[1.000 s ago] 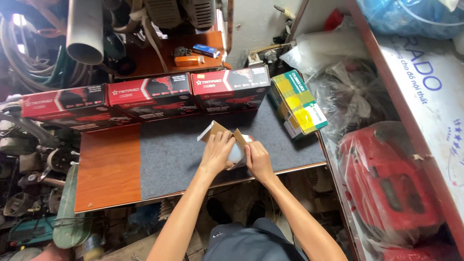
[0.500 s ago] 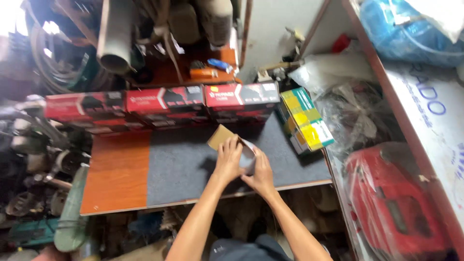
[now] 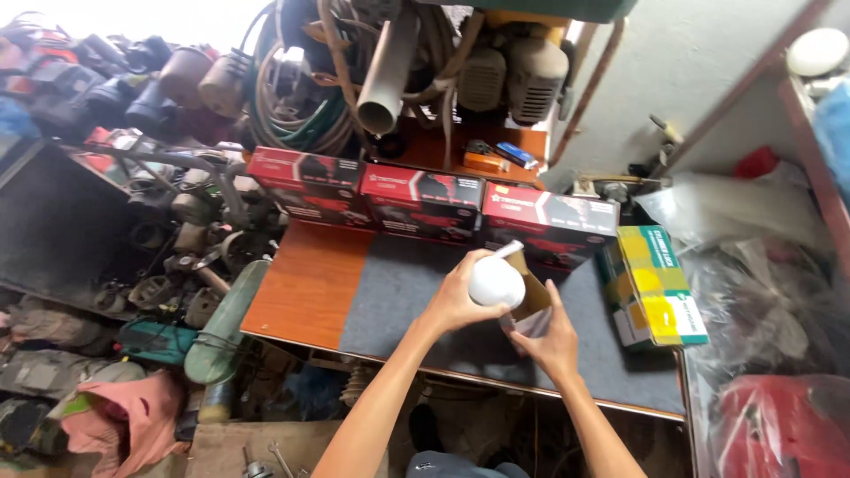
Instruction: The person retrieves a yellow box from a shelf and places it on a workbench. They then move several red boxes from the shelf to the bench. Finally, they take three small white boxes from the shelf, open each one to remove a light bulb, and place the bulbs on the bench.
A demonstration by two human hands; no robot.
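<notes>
White rounded object (image 3: pixel 495 282) sits in left hand (image 3: pixel 458 301) grip, right hand (image 3: pixel 551 339) just below.

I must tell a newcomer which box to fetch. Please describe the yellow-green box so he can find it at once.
Find the grey mat on the wooden table. Three red boxes line its far edge. The yellow-green box lies at the mat's right end, the only one not red.

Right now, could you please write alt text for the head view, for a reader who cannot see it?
Over a grey mat on a wooden table, the left hand holds a white bulb while the right hand grips a small brown box. Three red boxes line the table's back edge, with yellow-green boxes at right.
</notes>
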